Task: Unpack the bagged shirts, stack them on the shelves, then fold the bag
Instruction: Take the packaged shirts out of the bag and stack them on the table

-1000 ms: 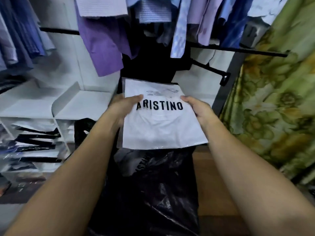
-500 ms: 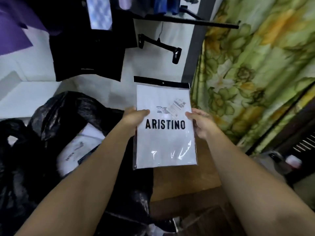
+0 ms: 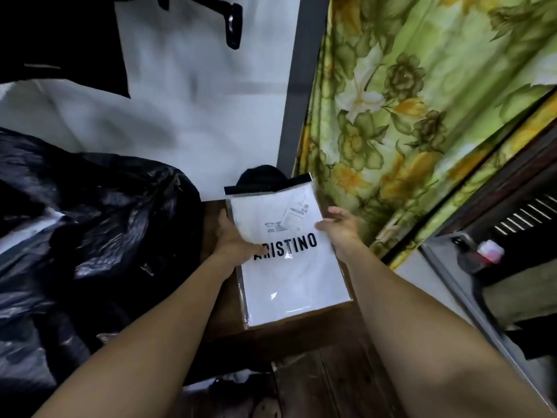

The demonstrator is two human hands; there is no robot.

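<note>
A white shirt in a clear packet (image 3: 289, 267), printed ARISTINO, lies flat on a brown wooden surface (image 3: 220, 315) at the centre. My left hand (image 3: 235, 239) grips the packet's left edge, with the thumb on top over the first letter. My right hand (image 3: 340, 229) is at the right edge with its fingers loosely straight, and only the thumb touches the packet. The big crumpled black plastic bag (image 3: 96, 236) fills the left side, close beside my left forearm. Its contents are hidden from here.
A green and yellow floral curtain (image 3: 422, 116) hangs just right of the packet. A dark rounded item (image 3: 260, 176) sits behind the packet against the white wall panel (image 3: 196, 116). Black clothing (image 3: 60, 40) hangs at top left. A dark cabinet with a small bottle (image 3: 489, 251) stands at right.
The view swung right and down, away from the shelves. The packet went from held up in both hands to lying on the wooden surface, and my right hand's fingers have loosened.
</note>
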